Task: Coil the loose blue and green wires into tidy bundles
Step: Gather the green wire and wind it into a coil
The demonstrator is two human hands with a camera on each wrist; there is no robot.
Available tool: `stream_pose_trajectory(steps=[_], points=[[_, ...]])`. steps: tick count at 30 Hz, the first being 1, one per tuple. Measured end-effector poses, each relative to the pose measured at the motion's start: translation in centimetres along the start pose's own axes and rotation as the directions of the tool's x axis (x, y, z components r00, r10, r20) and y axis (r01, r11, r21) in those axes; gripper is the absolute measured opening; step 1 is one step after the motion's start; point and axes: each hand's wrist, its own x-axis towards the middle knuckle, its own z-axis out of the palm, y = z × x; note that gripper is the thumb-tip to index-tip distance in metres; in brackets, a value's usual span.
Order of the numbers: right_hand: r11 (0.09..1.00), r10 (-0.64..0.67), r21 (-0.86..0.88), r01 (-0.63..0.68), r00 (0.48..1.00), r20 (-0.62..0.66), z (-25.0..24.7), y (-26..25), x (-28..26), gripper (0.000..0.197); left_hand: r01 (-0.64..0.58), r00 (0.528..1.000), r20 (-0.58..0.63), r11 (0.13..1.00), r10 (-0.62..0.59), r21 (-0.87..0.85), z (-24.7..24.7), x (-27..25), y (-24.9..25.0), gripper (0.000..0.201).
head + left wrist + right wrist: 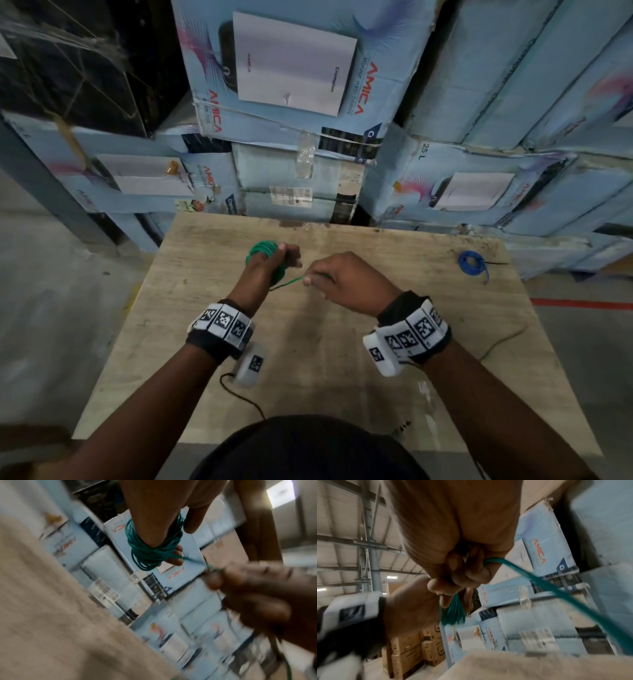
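The person stands at a wooden table (342,342) with both hands raised just above its far half. The left hand (263,270) carries the green wire (263,249), which is wound in many turns around the palm and fingers; the left wrist view shows the loops lying close together across the hand, with the thumb apart from them and a fingertip showing beyond the coil. The fingers curl over the bundle and hold it. A single free strand leaves the coil and runs across to the right hand (346,284), which is closed with thumb and fingers pinching that strand; the right wrist view confirms the wire gripped between curled fingers and trailing off toward the lower right of that frame. The strand between the two hands is short and nearly straight. The blue wire (472,263) lies on the table near its far right corner, well apart from both hands, already in a small round coil with one short tail hanging out. Both wrists bear bands with black-and-white markers (222,323), and a thin dark cable (239,397) trails from the left band across the table. Beyond the table, light blue cartons (294,75) are stacked.
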Motion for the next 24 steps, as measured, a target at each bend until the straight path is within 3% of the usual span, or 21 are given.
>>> stream_pose_trajectory(steps=[3, 5, 8, 10, 13, 17, 21, 24], points=[[1.000, -0.002, -0.018, 0.001, 0.999, -0.051, -2.6, 0.5, 0.1, 0.017, 0.064, 0.969, 0.223, 0.983, -0.102, 0.171, 1.3, -1.8, 0.6, 0.053], [0.997, 0.012, 0.074, -0.006, 0.996, -0.090, -3.8, 1.1, 0.3, 0.014, 0.094, 0.926, 0.346, 0.981, -0.148, 0.168, 2.5, -3.0, 1.2, 0.048], [0.956, 0.054, 0.295, 0.001, 0.983, -0.176, -2.9, 1.6, 1.1, 0.012, 0.213, 0.888, 0.445, 0.960, -0.113, -0.182, 3.3, -3.5, 1.7, 0.046], [0.933, 0.097, 0.359, -0.016, 0.973, -0.208, -0.3, 2.2, 1.3, 0.014, 0.321, 0.875, 0.480, 0.818, -0.064, -0.477, 3.2, -3.1, 2.2, 0.048], [0.976, 0.076, 0.214, -0.042, 0.985, -0.154, 3.7, 2.8, 0.5, 0.020, 0.331, 0.923, 0.383, 0.611, -0.049, -0.719, 2.9, -2.3, 2.4, 0.050], [0.987, 0.162, -0.030, -0.159, 0.978, 0.129, 4.7, 2.7, 0.3, 0.019, 0.151, 0.987, 0.098, 0.516, -0.129, -0.843, 2.7, -1.2, 1.7, 0.039], [0.976, 0.100, -0.211, -0.061, 0.978, 0.183, 3.6, 2.2, 0.0, 0.025, 0.101, 0.993, 0.040, 0.605, -0.113, -0.790, 2.7, 0.0, 0.9, 0.019], [0.989, 0.076, -0.142, -0.043, 0.969, 0.235, 1.5, 1.4, -0.1, 0.020, 0.080, 0.993, -0.025, 0.797, -0.119, -0.599, 3.2, 0.7, -0.3, 0.013]])
